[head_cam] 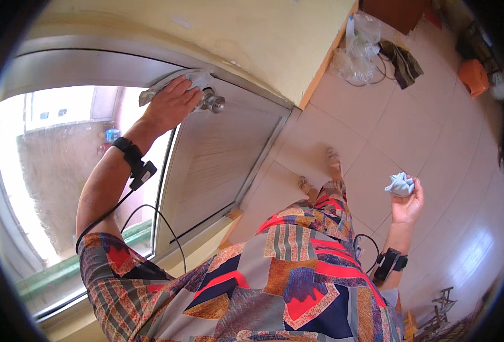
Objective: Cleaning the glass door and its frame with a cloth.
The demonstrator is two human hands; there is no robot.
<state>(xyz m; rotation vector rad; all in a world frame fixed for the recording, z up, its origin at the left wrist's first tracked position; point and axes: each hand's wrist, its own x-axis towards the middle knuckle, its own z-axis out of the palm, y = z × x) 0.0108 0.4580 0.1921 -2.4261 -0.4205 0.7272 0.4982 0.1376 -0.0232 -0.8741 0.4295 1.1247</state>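
Observation:
My left hand (173,102) is raised to a metal-framed door (230,141) and presses a greyish cloth (151,92) flat against its frame, fingers spread over it. Just beside the fingertips a round metal door knob (214,103) sticks out. Part of the cloth shows behind the knob; the rest is hidden under the hand. Away from the door, my right hand (407,207) holds a crumpled light-blue cloth (400,185) between thumb and fingers, above the tiled floor. Both wrists carry black straps with small devices and cables.
Bright glass (64,171) fills the door's upper part. A yellowish wall (252,42) adjoins the door frame. On the tiled floor (376,128) lie clear plastic bags (358,55) and a dark striped cloth (401,64). An orange plastic object (474,77) stands farther right. Black cables hang from both arms.

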